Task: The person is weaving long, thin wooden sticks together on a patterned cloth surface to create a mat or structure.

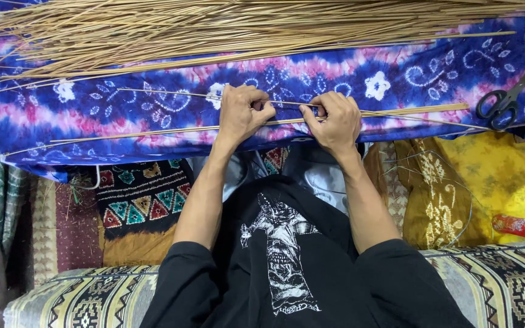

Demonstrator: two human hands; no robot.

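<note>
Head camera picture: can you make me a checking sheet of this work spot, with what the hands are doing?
Surface: a blue, pink and white tie-dye cloth spread across the work area.
Job's things: thin tan sticks lying lengthwise on the cloth; a big heap of the same sticks along the far edge.
Clutter: black-handled scissors on the cloth at right; a small red bottle lying on yellow fabric.
Hands: left hand and right hand are both closed around the thin sticks, close together.
Cables: a thin wire loop over the yellow fabric; its kind cannot be told.
Surroundings: patterned cushions near the person, a woven patterned textile below the cloth.
</note>
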